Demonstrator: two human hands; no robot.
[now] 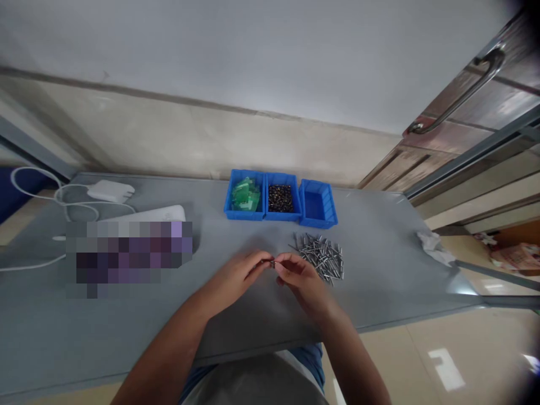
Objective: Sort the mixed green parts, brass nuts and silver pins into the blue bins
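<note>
My left hand (240, 277) and my right hand (300, 277) meet above the grey table, fingertips pinched together. Between them is a small dark metal part (272, 264), mostly covered by the fingers; its exact kind is too small to tell. Just beyond my right hand lies a loose pile of thin silver metal pins (323, 256). Past the hands stand three blue bins in a row. Green plastic pieces (246, 195) fill the left bin (244, 215), and many small brassy-dark metal parts (280, 198) lie in the middle bin (283, 216).
The right blue bin (318, 205) shows its blue floor. At the left are a white power strip (164, 214), a white charger (110, 191) with looping cable, and a pixelated patch. Crumpled white tissue (434, 247) lies by the table's right edge. A wall closes off the back.
</note>
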